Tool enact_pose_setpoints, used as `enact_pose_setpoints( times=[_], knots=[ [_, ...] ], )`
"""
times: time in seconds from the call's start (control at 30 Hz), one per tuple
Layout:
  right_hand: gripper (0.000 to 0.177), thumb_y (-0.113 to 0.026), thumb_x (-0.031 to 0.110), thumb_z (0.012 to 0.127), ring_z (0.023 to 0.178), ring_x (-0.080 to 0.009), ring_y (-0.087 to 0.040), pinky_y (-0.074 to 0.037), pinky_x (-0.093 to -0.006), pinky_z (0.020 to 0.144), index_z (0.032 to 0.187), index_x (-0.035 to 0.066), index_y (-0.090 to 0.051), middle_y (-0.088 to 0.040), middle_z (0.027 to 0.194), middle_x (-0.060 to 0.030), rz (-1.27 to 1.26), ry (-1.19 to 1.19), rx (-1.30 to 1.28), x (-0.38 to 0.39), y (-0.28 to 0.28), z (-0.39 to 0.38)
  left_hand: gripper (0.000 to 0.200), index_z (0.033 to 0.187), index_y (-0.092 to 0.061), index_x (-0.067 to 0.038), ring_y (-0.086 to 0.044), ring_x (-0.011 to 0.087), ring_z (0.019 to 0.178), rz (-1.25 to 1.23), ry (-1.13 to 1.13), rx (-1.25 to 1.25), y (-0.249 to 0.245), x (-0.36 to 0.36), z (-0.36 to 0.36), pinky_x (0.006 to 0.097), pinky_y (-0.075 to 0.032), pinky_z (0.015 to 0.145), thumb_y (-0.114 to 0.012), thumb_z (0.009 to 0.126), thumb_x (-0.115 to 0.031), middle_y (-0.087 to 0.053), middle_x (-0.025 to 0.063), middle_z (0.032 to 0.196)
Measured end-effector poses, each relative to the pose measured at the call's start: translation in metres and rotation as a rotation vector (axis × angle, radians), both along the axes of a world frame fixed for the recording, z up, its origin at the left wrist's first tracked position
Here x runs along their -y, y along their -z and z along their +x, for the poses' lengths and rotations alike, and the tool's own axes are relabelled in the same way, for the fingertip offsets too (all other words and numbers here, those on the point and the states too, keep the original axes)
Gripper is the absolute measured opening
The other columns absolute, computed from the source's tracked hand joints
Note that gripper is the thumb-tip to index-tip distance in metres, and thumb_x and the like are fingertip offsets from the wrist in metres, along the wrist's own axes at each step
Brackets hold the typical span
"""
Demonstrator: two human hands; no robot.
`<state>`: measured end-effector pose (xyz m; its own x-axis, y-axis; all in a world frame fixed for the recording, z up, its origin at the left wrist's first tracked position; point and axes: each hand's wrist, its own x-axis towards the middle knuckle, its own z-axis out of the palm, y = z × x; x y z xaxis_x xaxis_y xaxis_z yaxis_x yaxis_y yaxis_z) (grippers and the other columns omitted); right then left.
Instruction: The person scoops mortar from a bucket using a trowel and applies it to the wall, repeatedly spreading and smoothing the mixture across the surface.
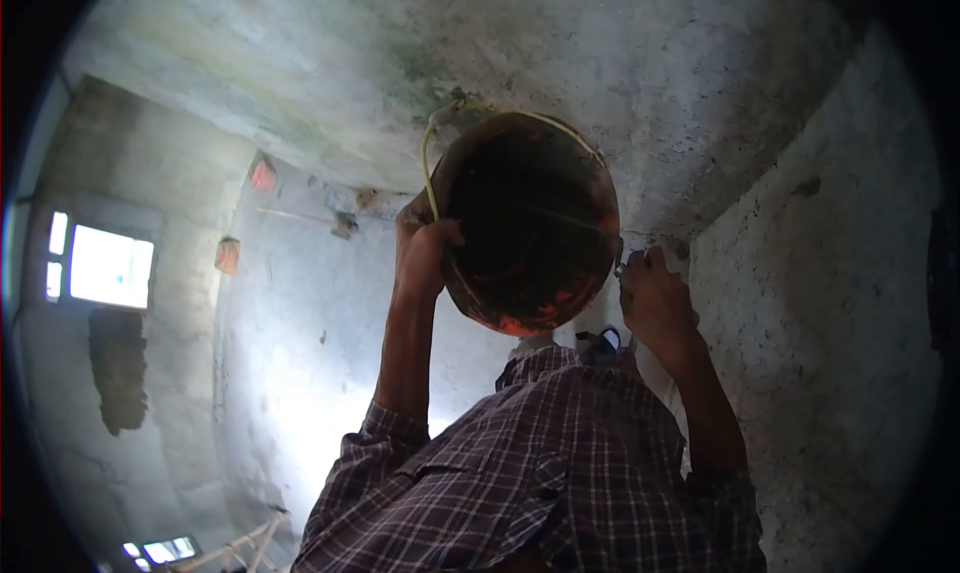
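Note:
A round bucket, dark inside with orange showing along its lower rim, is tilted so that its mouth faces me. My left hand grips the bucket's left edge, thumb over the rim. A yellowish cord handle arches over the top of the bucket. Close beside the bucket's right edge, my right hand is closed around a thin metal tool. Only a small dark, shiny part of that tool shows at the fingers; its far end is hidden or too dark to make out.
A rough, stained grey wall stands close in front, meeting another wall at the right. Bright floor lies below left. Orange pieces lie along its edge. A window is far left, wooden poles lower left.

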<state>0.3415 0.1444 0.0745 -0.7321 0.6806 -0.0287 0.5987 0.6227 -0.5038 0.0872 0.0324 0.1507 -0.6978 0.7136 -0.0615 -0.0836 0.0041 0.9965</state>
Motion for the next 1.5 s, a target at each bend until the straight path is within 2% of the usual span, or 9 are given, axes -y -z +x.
enact_pose_setpoints(
  times=[0.13,0.2,0.23,0.3,0.4,0.63,1.03,1.23,1.5],
  knots=[
    [0.034,-0.067,0.010,0.073,0.075,-0.0343,-0.064,-0.051,-0.0454,0.071,0.103,0.000,-0.054,-0.055,0.094,-0.0212,0.049,-0.029,0.131,-0.012,-0.009,-0.012,0.048,0.108,-0.059,0.007,-0.054,0.0106,0.067,0.001,-0.003,-0.014,-0.007,-0.001,0.008,0.0227,-0.045,0.059,-0.048,0.062,0.008,-0.060,0.0048,0.083],
    [0.029,-0.064,0.010,0.074,0.076,-0.0340,-0.064,-0.051,-0.0454,0.068,0.099,0.001,-0.054,-0.058,0.087,-0.0193,0.381,-0.092,0.170,-0.027,-0.026,-0.011,0.049,0.110,-0.059,0.007,-0.054,0.0109,0.068,-0.016,0.014,-0.018,-0.009,-0.002,0.011,0.0229,-0.045,0.060,-0.047,0.062,0.008,-0.061,0.0059,0.085],
    [0.029,-0.064,0.010,0.074,0.076,-0.0340,-0.064,-0.051,-0.0454,0.068,0.099,0.001,-0.054,-0.058,0.087,-0.0193,0.390,-0.080,0.170,-0.034,-0.029,-0.006,0.049,0.110,-0.059,0.007,-0.054,0.0111,0.068,-0.011,0.000,-0.020,-0.012,-0.006,0.016,0.0228,-0.045,0.059,-0.047,0.062,0.008,-0.061,0.0061,0.085],
    [0.027,-0.062,0.004,0.073,0.076,-0.0343,-0.064,-0.051,-0.0455,0.067,0.099,-0.001,-0.054,-0.059,0.082,-0.0177,0.256,-0.197,-0.011,-0.045,-0.034,0.007,0.049,0.110,-0.059,0.007,-0.055,0.0112,0.067,-0.003,-0.021,-0.013,-0.013,-0.006,0.021,0.0226,-0.045,0.059,-0.047,0.062,0.008,-0.061,0.0064,0.085],
    [0.034,-0.063,0.003,0.072,0.080,-0.0378,-0.062,-0.049,-0.0459,0.071,0.104,-0.001,-0.054,-0.059,0.087,-0.0207,0.120,-0.115,0.172,-0.039,-0.051,0.018,0.047,0.108,-0.059,0.008,-0.055,0.0119,0.067,0.033,-0.063,0.007,-0.011,-0.005,0.013,0.0226,-0.045,0.058,-0.048,0.062,0.008,-0.061,0.0065,0.085],
    [0.034,-0.062,0.002,0.078,0.074,-0.0368,-0.062,-0.050,-0.0440,0.064,0.111,0.000,-0.054,-0.058,0.084,-0.0198,0.207,-0.065,-0.123,-0.038,-0.078,0.029,0.044,0.104,-0.060,0.008,-0.053,0.0115,0.065,0.019,-0.066,0.038,-0.005,-0.007,0.012,0.0224,-0.044,0.055,-0.048,0.062,0.008,-0.058,0.0045,0.080],
    [0.034,-0.061,0.009,0.084,0.081,-0.0405,-0.062,-0.049,-0.0463,0.068,0.116,0.001,-0.054,-0.060,0.092,-0.0226,-0.169,0.070,-0.341,-0.002,-0.022,0.012,0.045,0.105,-0.060,0.008,-0.045,0.0085,0.059,0.043,-0.172,0.007,0.004,-0.011,0.022,0.0222,-0.037,0.050,-0.048,0.062,0.007,-0.052,0.0012,0.074],
    [0.035,-0.062,0.010,0.082,0.082,-0.0360,-0.063,-0.051,-0.0447,0.070,0.116,0.005,-0.056,-0.059,0.094,-0.0182,0.134,0.223,-0.164,-0.009,-0.026,0.009,0.044,0.103,-0.060,0.009,-0.047,0.0083,0.060,0.005,-0.133,-0.002,0.001,-0.013,0.029,0.0217,-0.039,0.051,-0.048,0.061,0.007,-0.054,0.0021,0.075],
    [0.038,-0.063,0.005,0.075,0.086,-0.0240,-0.061,-0.051,-0.0362,0.072,0.113,0.009,-0.062,-0.058,0.096,-0.0090,0.614,0.087,0.074,-0.048,-0.063,0.015,0.044,0.104,-0.059,0.008,-0.052,0.0091,0.058,-0.070,-0.078,-0.024,0.007,-0.010,0.026,0.0211,-0.043,0.051,-0.047,0.062,0.008,-0.059,0.0042,0.078]
  ],
)
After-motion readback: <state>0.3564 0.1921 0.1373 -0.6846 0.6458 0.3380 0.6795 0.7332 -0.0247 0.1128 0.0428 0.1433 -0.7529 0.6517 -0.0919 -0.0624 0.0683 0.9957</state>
